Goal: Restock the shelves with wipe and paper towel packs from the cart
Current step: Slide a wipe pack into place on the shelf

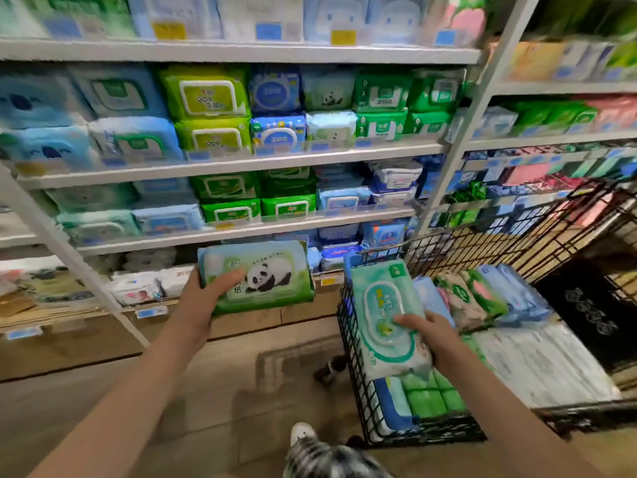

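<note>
Green and mint wipe packs, one in each of the hands, between cart and shelves.

Nearest, a white shoe (302,432) stands on the tiled floor (220,391) beside the black wire cart (345,334). The right hand (429,334) grips a mint wipe pack (384,315) in the cart's near left corner, thumb on its lid, above more stacked packs (427,398). The left hand (203,298) grips the left end of a green panda wipe pack (265,276), held in the air just left of the cart, in front of the lower shelves. Beyond, white shelves (241,164) carry rows of blue and green packs.
</note>
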